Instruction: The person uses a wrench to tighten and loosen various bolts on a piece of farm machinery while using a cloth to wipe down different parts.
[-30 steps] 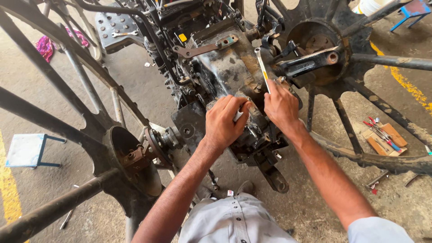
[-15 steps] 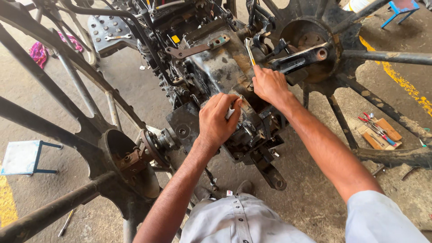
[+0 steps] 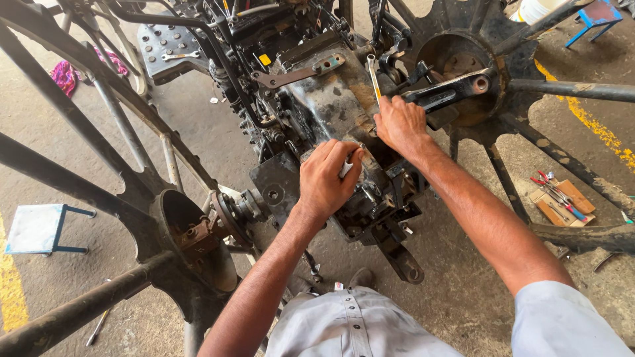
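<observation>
Steel wrench (image 3: pixel 373 76) in right hand (image 3: pixel 399 123), left hand (image 3: pixel 325 180) below

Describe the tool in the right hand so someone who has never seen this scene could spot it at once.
Start at the greasy, rusty machine housing between the two big spoked iron wheels. On its right side the right hand grips a slim, bright metal wrench that sticks up from the fist. It is the only clean, shiny bar standing there; the dark arm with a round eye beside it is thicker and lies across.

Greasy tractor gearbox housing (image 3: pixel 331 106) between two spoked iron wheels

Small blue-legged stool (image 3: pixel 40 228) sits far left; flat cardboard with hand tools (image 3: pixel 559 198) lies right, near the right wheel (image 3: pixel 476 59).
</observation>
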